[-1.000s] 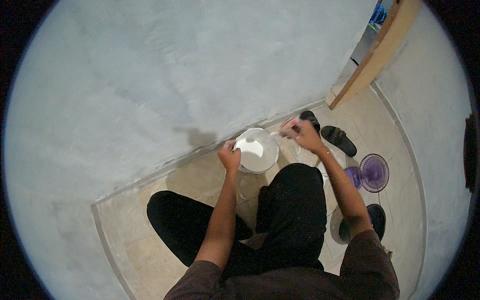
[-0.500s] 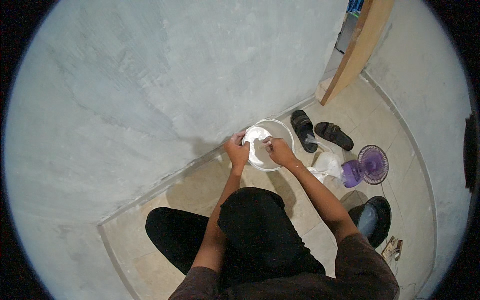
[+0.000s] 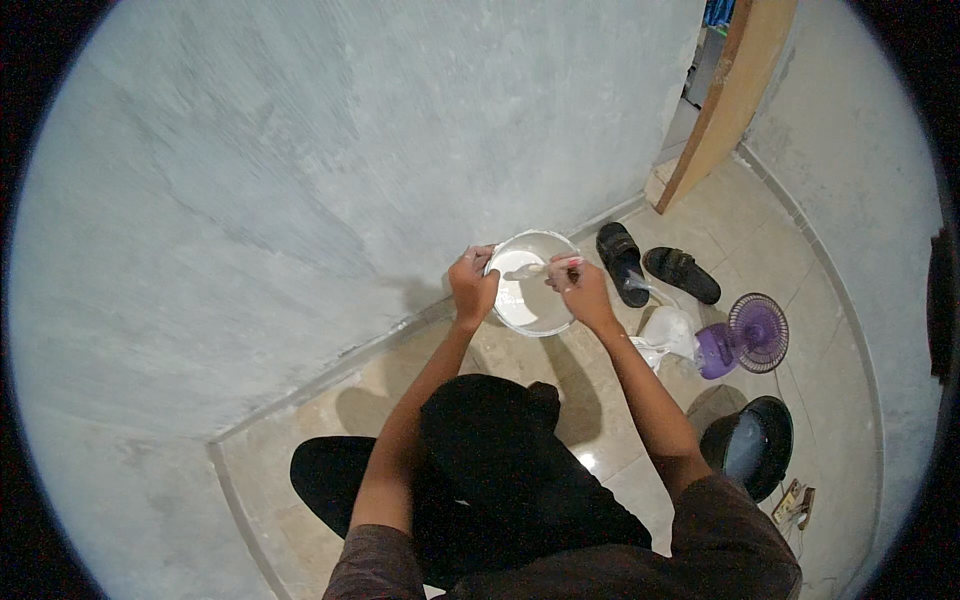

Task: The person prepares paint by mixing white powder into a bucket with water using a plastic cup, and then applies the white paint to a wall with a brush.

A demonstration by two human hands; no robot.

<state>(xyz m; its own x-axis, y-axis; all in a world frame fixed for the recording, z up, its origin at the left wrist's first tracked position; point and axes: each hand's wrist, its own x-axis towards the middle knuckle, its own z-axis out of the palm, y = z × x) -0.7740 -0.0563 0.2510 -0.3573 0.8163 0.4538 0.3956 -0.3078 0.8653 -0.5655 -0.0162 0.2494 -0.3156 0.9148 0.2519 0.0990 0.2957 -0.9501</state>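
Note:
A white bucket (image 3: 552,329) with white paint (image 3: 516,300) pooled in it is held up in front of my knees, close to the grey wall. My left hand (image 3: 472,286) grips its left rim, thumb on the inner side and fingers outside. In my right hand (image 3: 584,291), over the right side of the bucket, is a paint-coated brush (image 3: 524,272). Its pale handle lies between my closed fingers, and its head points left above the paint. Smears of white mark my fingers.
Black sandals (image 3: 622,262) lie right of the bucket. Nearby are a white plastic bag (image 3: 668,332), a purple fan (image 3: 757,333) and a dark bucket (image 3: 780,450) holding cloudy liquid. A power strip (image 3: 788,502) lies behind it. The wooden door (image 3: 715,125) stands ajar at the far right.
My right hand has drawn to the right and the brush now shows plainly above the paint. The bucket has shifted slightly left relative to the sandals, still in my left hand.

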